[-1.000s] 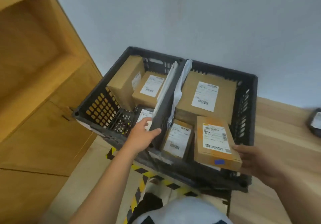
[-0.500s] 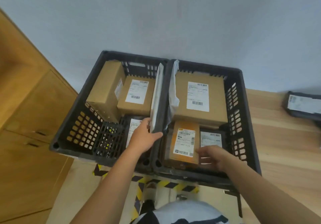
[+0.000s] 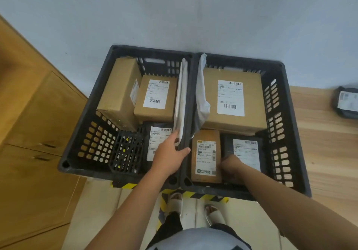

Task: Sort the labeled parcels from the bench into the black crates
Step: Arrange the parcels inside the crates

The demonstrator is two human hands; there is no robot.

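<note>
Black crates (image 3: 151,51) — left hand (image 3: 168,158) grips rim, right hand (image 3: 230,167) curled inside.

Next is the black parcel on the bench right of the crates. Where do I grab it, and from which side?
Take the black parcel by its left edge, coming from above and the left. It lies flat, label up, with bare bench along that edge; its right part is out of frame. The right hand, now low in the right crate, is likely nearer.
</note>
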